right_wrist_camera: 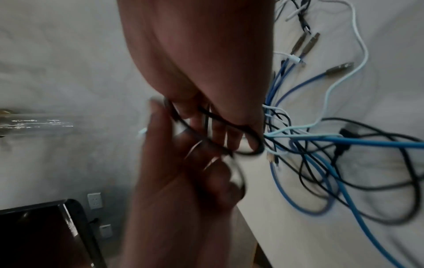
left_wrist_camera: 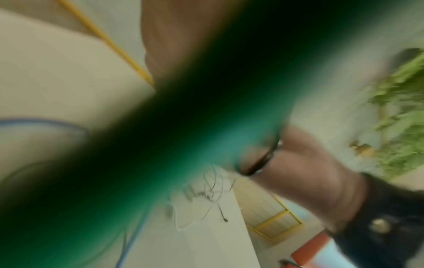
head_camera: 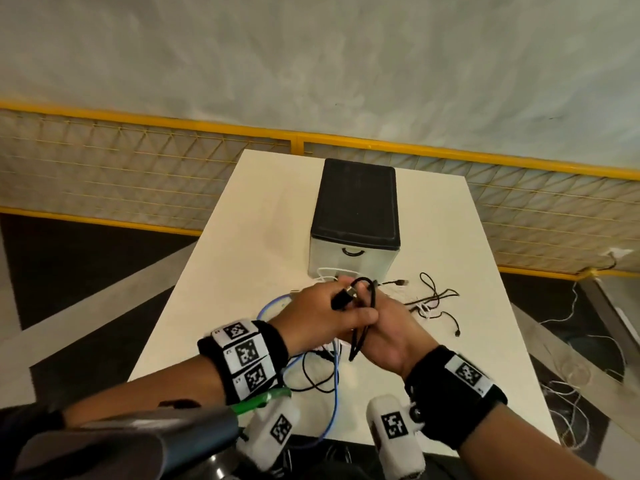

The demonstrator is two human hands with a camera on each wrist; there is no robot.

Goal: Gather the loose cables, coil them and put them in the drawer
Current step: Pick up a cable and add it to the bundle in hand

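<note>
**Coiling a black cable, drawer still shut**

Wrist bands (head_camera: 247,355) sit closest to the camera, and just beyond them both hands meet above the bench (head_camera: 221,271), in front of the drawer unit (head_camera: 355,216). Left hand (head_camera: 322,313) has its fingers (right_wrist_camera: 220,130) curled round a black cable (head_camera: 362,306), with a black plug poking out by the thumb. Right hand (head_camera: 388,337) lies under the left one and cups the same cable; in the right wrist view its fingers curl round the loops, so both hands grip it. A short tail of the cable hangs below the hands.

Judging by this, the step in hand is coiling the first cable; gathering the others and stowing them are not yet done. More loose cables lie on the bench: a blue cable (head_camera: 334,403) and thin black ones on the near side of the drawer unit, under the hands, and a black and white tangle (head_camera: 433,299) to the right of its front. The drawer (head_camera: 353,259) is closed, its handle facing the person.

Next, the tail probably needs one more wrap so the coil holds. After that one hand must keep the coil pinched while the other frees itself to pull the handle. Slack loops could spring open if the grip eases.
</note>
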